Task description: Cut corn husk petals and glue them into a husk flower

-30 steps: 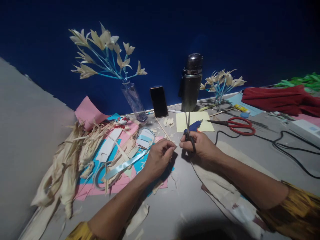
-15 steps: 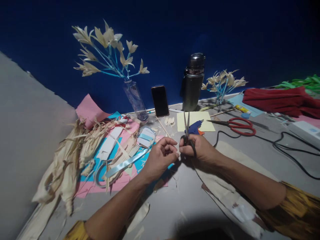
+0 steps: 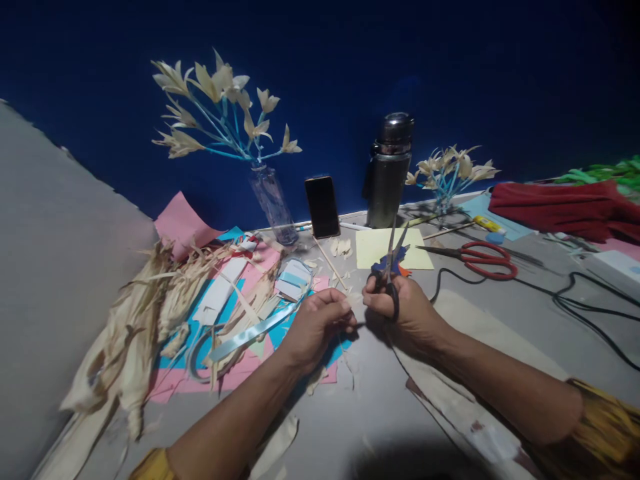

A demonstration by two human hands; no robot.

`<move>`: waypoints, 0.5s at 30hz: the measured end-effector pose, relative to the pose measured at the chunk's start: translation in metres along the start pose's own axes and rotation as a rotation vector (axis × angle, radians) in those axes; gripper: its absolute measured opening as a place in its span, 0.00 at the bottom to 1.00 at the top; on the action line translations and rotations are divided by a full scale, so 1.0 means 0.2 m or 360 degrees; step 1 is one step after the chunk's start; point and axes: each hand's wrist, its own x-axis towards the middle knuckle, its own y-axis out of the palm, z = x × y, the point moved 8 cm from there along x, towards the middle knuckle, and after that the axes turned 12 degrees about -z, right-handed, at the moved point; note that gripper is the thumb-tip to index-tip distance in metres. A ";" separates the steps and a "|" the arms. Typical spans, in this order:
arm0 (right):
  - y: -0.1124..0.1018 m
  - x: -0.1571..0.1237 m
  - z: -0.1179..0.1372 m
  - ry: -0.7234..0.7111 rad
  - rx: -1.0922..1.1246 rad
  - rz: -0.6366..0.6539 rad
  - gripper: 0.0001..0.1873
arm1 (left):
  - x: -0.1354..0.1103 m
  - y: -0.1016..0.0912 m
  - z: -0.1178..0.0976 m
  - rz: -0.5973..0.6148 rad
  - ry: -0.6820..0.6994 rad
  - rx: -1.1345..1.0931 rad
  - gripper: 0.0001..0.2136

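Note:
My right hand has its fingers through the handles of small black-handled scissors, whose parted blades point up and away from me. Left of it, my left hand is closed in a pinch, fingertips close to the right hand but apart from it. Anything between those fingertips is too small to make out. Behind the scissors lie a yellow paper sheet and a blue glue gun, partly covered by the blades and hand. Thin pale scraps are scattered beyond the left hand.
Dried corn husks, pink and blue paper and a light-blue ribbon crowd the left. A glass vase of husk flowers, a phone and a flask stand at the back. Red-handled scissors and a black cable lie right.
The scissors blades have spread wider, and the right hand has shifted slightly right. The left hand's fingers have drawn into a tighter pinch. The whole view has shifted a little.

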 end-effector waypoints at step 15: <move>0.06 -0.05 0.01 0.0005 0.0106 0.0100 0.18 | -0.03 0.03 0.02 0.0008 0.0030 -0.0137 0.11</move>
